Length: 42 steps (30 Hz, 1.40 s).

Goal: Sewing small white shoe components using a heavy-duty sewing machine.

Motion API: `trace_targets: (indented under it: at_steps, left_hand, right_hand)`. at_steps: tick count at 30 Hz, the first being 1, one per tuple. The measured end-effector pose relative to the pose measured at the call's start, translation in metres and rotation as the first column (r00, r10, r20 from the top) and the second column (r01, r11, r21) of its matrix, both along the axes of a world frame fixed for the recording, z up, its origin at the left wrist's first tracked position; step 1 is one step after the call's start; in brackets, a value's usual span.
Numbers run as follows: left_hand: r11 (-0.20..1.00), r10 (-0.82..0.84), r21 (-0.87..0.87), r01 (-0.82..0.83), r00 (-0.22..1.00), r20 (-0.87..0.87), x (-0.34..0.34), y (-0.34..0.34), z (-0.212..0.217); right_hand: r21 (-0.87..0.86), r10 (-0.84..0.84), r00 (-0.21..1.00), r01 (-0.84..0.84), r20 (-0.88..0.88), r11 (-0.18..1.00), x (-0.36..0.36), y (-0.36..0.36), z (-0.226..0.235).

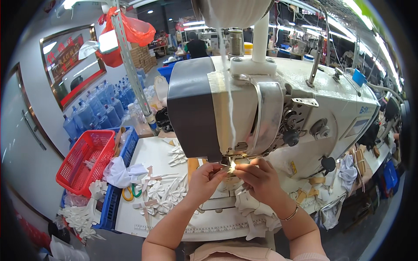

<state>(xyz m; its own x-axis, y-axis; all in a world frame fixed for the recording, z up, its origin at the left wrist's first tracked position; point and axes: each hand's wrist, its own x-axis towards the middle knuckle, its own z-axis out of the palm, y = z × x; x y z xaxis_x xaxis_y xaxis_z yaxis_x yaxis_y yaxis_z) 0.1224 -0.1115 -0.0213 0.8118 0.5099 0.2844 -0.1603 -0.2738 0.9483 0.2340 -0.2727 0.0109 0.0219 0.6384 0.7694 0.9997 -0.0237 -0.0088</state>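
Both my hands meet under the needle area of a large white and dark grey sewing machine, in its bright lamp light. My left hand pinches the left side of a small white piece, its thumb and forefinger together. From the other side my right hand closes on the same piece with bent fingers. Below the right palm hang several white petal-shaped pieces, draped toward the table's front edge. The fingertips and glare hide most of the small piece. Left of my left forearm lies a pile of white flower-shaped pieces.
Scissors with yellow and green handles lie by the pile. A red basket rests on a blue crate at the left. A measuring tape strip runs along the table's front. Tan scraps lie right of the machine.
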Motion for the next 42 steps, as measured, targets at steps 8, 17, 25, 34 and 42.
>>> trace_targets:
  at_steps: [8, 17, 25, 34, 42]
  left_hand:
    - [0.996, -0.019, -0.091, 0.022, 0.999, 0.035, 0.001, -0.002, -0.007]
    - [0.605, 0.057, 0.695, -0.388, 0.892, 0.448, 0.013, 0.018, 0.004]
    - [0.624, 0.01, 0.701, -0.347, 0.9, 0.436, 0.012, 0.015, -0.007]
    - [0.629, 0.046, 0.683, -0.371, 0.895, 0.444, 0.013, 0.013, -0.005]
    - [0.649, -0.002, 0.672, -0.357, 0.882, 0.471, 0.014, 0.012, -0.009]
  right_hand:
    - [0.004, 0.027, 0.999, -0.027, -0.035, 1.0, 0.003, 0.003, -0.005]
    - [-0.149, -0.101, 0.982, 0.077, -0.159, 0.986, 0.046, 0.007, -0.002]
    - [-0.059, 0.067, 0.993, -0.073, -0.099, 0.996, 0.021, -0.002, -0.003]
    - [-0.054, 0.14, 0.978, -0.15, -0.155, 0.987, 0.024, 0.002, 0.006]
    - [-0.05, -0.091, 0.836, 0.076, -0.541, 0.996, 0.033, -0.034, -0.005]
